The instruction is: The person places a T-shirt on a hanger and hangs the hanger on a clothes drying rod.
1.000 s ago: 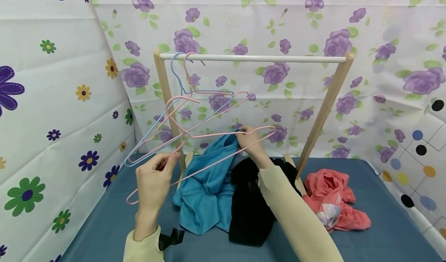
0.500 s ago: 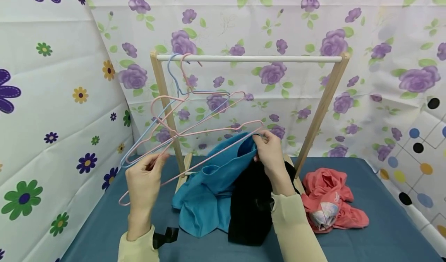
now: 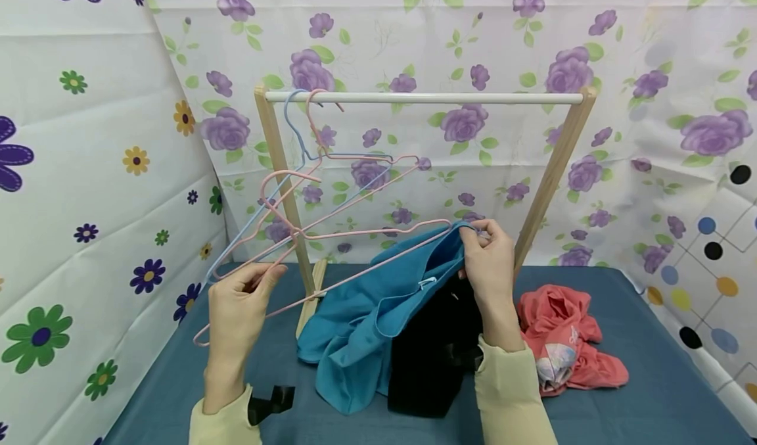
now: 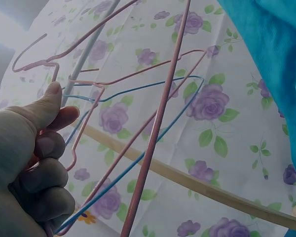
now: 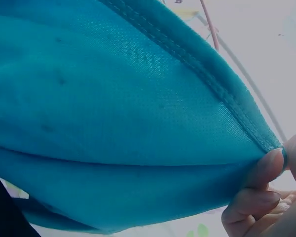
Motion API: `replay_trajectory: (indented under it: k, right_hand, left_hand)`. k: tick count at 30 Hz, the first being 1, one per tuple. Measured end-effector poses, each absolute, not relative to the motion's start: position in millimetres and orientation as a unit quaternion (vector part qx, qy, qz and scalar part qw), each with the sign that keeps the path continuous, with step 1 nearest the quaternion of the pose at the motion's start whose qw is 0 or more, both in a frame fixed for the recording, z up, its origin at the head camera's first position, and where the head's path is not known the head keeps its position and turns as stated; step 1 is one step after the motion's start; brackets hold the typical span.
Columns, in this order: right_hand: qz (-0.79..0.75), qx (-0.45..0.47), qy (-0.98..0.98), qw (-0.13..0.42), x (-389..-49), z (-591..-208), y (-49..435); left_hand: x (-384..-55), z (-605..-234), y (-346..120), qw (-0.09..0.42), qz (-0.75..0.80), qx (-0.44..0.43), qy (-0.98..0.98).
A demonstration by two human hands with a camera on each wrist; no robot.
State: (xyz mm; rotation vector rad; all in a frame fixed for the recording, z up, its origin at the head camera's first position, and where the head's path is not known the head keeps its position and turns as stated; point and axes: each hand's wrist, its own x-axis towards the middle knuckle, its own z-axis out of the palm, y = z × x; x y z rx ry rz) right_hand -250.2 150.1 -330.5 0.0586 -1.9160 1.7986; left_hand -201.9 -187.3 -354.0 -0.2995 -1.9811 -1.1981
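Observation:
My left hand [image 3: 239, 307] pinches one side of a pink hanger [image 3: 372, 234], thumb against curled fingers; the hanger tilts, its hook up and to the left. By its hemmed edge my right hand [image 3: 489, 271] pinches a blue garment [image 3: 361, 313], lifting that edge beside the hanger's right end. A small white tag shows inside the opening. In the right wrist view the stitched hem of the blue cloth [image 5: 138, 98] stretches up to the thumb and fingers. Whether the hanger's end lies inside the opening I cannot tell.
A wooden rack with a white rail [image 3: 426, 98] stands behind. A blue hanger [image 3: 294, 119] and another pink hanger [image 3: 313, 119] hang at its left end. Black cloth [image 3: 422, 373] lies beside the blue garment, and a coral garment [image 3: 562, 340] rests on the table [image 3: 597, 425] to the right.
My right hand has moved right and toward me, drawing the blue garment's edge up and out to the hanger's right end. The hanger and left hand have shifted slightly left.

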Motion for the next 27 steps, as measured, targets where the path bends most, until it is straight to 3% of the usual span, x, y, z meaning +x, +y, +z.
replay_trajectory:
  k: [19, 27]
  right_hand:
    - [0.666, -0.007, -0.699, 0.26, -230.5, -342.5, 164.7]
    - [0.672, 0.024, -0.705, 0.225, -222.1, -341.9, 165.0]
  left_hand:
    - [-193.7, -347.3, -171.1, 0.353, -0.449, -0.139, -0.809]
    - [-196.1, -349.9, -155.9, 0.359, -0.433, -0.15, -0.813]
